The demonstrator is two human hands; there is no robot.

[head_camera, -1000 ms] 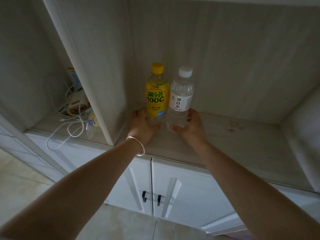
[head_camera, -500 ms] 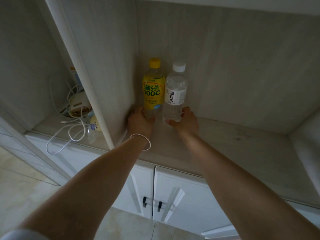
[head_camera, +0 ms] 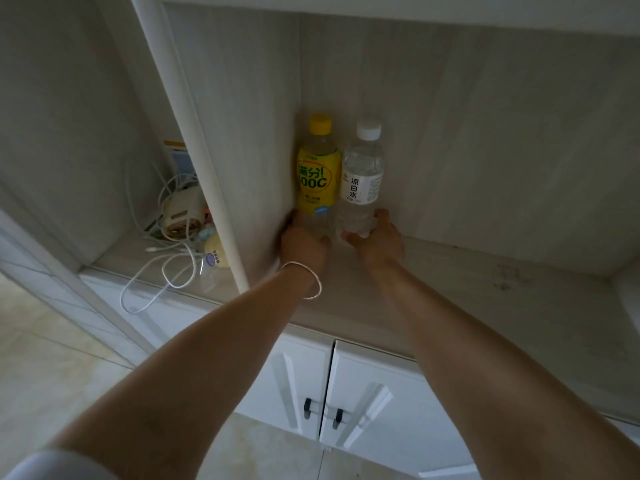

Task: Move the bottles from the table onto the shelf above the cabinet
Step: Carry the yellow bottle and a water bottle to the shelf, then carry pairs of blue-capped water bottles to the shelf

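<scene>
Two bottles stand upright side by side in the back left corner of the shelf [head_camera: 467, 292] above the cabinet. The yellow-labelled bottle [head_camera: 318, 174] with a yellow cap is on the left, against the partition. The clear water bottle [head_camera: 362, 178] with a white cap and white label stands right beside it. My left hand [head_camera: 303, 242], with a thin bangle at the wrist, grips the base of the yellow bottle. My right hand [head_camera: 375, 237] holds the base of the water bottle, thumb and fingers curled round it.
A vertical partition [head_camera: 207, 188] divides the shelf. The left compartment holds tangled white cables [head_camera: 156, 271], a charger-like device [head_camera: 181, 216] and small items. White cabinet doors with dark handles [head_camera: 322, 414] are below. A tiled floor lies at lower left.
Both hands have pushed the two bottles further back into the corner of the shelf. The bottles now stand close to the back wall.
</scene>
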